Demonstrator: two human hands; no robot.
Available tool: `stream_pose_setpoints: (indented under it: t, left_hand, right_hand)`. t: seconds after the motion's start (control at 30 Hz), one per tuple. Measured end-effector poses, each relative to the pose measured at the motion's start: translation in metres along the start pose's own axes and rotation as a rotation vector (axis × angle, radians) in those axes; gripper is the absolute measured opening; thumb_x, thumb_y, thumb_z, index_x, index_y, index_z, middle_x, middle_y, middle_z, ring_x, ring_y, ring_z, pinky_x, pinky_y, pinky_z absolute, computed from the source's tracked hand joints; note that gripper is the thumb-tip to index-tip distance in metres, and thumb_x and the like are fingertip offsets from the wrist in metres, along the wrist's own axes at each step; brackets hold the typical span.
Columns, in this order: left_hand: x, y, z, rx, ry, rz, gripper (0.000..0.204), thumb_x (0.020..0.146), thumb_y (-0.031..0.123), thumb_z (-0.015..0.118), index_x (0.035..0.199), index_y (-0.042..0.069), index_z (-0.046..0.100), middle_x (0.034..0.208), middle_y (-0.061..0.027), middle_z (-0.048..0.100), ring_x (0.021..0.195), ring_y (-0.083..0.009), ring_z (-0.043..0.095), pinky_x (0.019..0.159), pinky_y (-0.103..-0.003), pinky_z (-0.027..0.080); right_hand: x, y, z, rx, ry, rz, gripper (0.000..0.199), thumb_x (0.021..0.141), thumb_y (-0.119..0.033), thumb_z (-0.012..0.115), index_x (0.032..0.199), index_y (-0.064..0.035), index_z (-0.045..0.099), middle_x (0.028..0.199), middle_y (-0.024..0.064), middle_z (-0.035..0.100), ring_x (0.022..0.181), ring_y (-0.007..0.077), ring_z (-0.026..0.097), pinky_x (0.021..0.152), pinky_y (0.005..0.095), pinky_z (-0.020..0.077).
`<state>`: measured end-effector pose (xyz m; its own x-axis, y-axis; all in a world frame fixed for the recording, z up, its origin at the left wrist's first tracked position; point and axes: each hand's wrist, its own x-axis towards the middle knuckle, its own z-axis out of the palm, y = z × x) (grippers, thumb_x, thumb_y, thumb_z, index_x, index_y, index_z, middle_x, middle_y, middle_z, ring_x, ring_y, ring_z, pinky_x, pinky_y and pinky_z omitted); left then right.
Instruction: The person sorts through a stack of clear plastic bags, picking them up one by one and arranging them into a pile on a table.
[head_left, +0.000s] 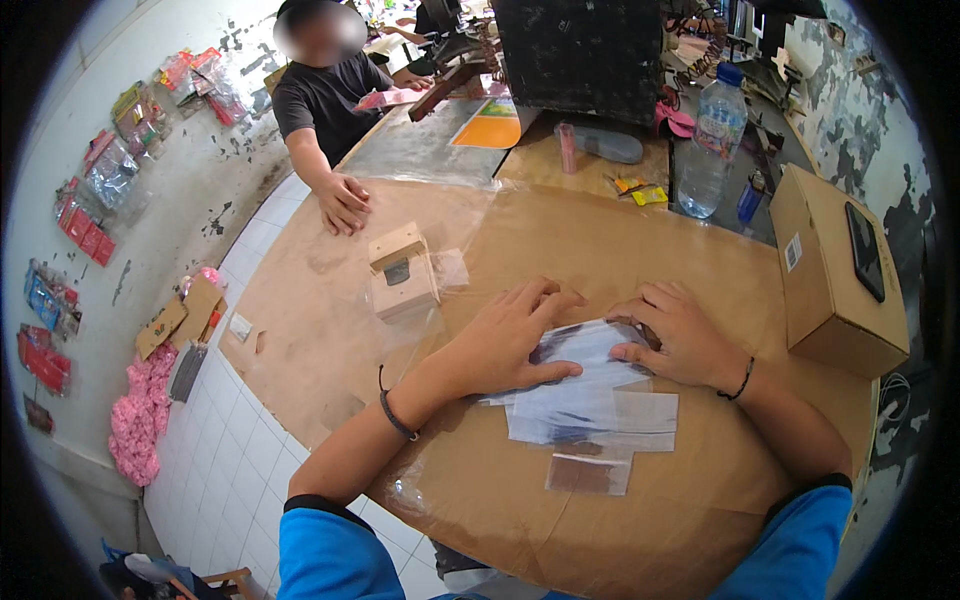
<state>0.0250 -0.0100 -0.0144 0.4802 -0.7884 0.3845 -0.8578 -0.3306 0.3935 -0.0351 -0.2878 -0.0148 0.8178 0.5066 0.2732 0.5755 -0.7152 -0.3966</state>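
Observation:
A loose stack of small clear plastic bags (pixel 560 415) lies on the brown-covered table in front of me, its pieces overlapping at different angles. My left hand (pixel 515 335) rests along the stack's left side, fingers apart and thumb stretched over the plastic. On the far right of the stack, my right hand (pixel 680 335) has bent, parted fingers, with thumb and fingertips touching the top bags. Neither hand visibly grips a bag. One separate clear bag (pixel 590 474) sticks out at the near end. Beyond my left hand stands a small wooden block holder (pixel 405 290).
A cardboard box (pixel 820 275) with a black phone (pixel 865 252) on it stands at right. Behind are a water bottle (pixel 708 150), a blue lighter (pixel 751 197) and a grey stapler-like object (pixel 608 145). Across the table, a co-worker's hand (pixel 343 203) rests on the table's left edge.

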Motion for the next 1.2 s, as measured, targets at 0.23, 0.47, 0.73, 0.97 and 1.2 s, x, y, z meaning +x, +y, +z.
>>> stream_pose_setpoints:
  t: [0.23,0.47,0.73,0.97,1.2]
  left_hand:
    - [-0.002,-0.003,0.001,-0.044,-0.094,0.0,0.036,0.093,0.029,0.073,0.12,0.006,0.067,0.113,-0.0135,0.062,0.106,-0.033,0.061,0.091,-0.041,0.05]
    - [-0.001,-0.002,-0.003,-0.073,-0.106,-0.147,0.032,0.095,0.029,0.07,0.114,0.004,0.067,0.106,-0.0161,0.064,0.097,-0.0329,0.064,0.083,-0.041,0.053]
    - [-0.005,-0.004,-0.003,-0.05,-0.103,-0.096,0.037,0.098,0.034,0.06,0.122,0.005,0.064,0.115,-0.0181,0.062,0.109,-0.036,0.06,0.093,-0.045,0.048]
    - [-0.004,-0.009,-0.022,-0.078,-0.132,0.097,0.067,0.092,0.049,0.067,0.141,0.005,0.054,0.133,-0.0226,0.054,0.124,-0.0396,0.052,0.107,-0.047,0.04]
    - [-0.012,-0.006,-0.01,0.028,-0.165,0.185,0.092,0.078,0.061,0.077,0.146,0.005,0.049,0.142,-0.0241,0.048,0.136,-0.0407,0.044,0.115,-0.047,0.033]
  right_hand:
    - [-0.002,0.0,-0.002,0.103,0.008,-0.02,0.077,0.081,-0.059,0.078,0.136,-0.0077,0.059,0.124,0.0161,0.059,0.116,0.0356,0.055,0.101,0.0438,0.0433]
    - [-0.004,-0.014,-0.012,-0.034,-0.181,-0.188,0.119,0.062,-0.078,0.08,0.15,-0.0053,0.046,0.151,0.0275,0.042,0.138,0.0438,0.041,0.114,0.0527,0.0305]
    - [-0.01,-0.032,-0.008,-0.09,-0.251,-0.131,0.115,0.065,-0.072,0.083,0.15,-0.0043,0.046,0.155,0.0261,0.039,0.139,0.0429,0.04,0.115,0.0523,0.028]
    - [-0.003,-0.01,-0.002,0.152,-0.173,-0.059,0.093,0.072,-0.051,0.088,0.144,-0.0042,0.051,0.15,0.0181,0.05,0.135,0.0378,0.045,0.114,0.0478,0.0331]
    - [-0.006,-0.012,0.001,0.072,-0.125,-0.116,0.081,0.077,-0.046,0.085,0.141,-0.0066,0.055,0.149,0.0191,0.049,0.133,0.039,0.047,0.112,0.0487,0.036]
